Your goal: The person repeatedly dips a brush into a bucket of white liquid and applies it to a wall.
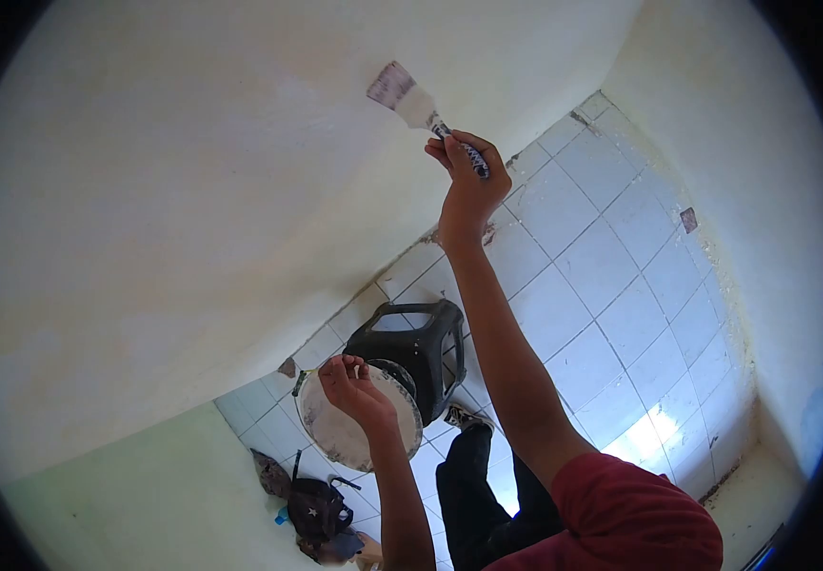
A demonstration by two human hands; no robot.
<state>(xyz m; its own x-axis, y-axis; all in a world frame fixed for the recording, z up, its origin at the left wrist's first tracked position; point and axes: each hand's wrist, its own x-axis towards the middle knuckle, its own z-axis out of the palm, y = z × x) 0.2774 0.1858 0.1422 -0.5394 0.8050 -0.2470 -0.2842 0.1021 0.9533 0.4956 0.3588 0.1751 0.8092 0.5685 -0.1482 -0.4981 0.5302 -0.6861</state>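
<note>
A paintbrush with pale paint on its ferrule and dark-stained bristles is gripped by its patterned handle in my right hand. Its bristles point up and left, close to the pale wall. Lower down, my left hand has its fingers curled at the thin handle of a round paint bucket. Whitish paint coats the inside of the bucket, and my left hand and forearm cover part of its opening.
A black plastic stool stands behind the bucket by the wall. White floor tiles run along the wall's base. A black bag lies on the floor at lower left. Another wall rises at right.
</note>
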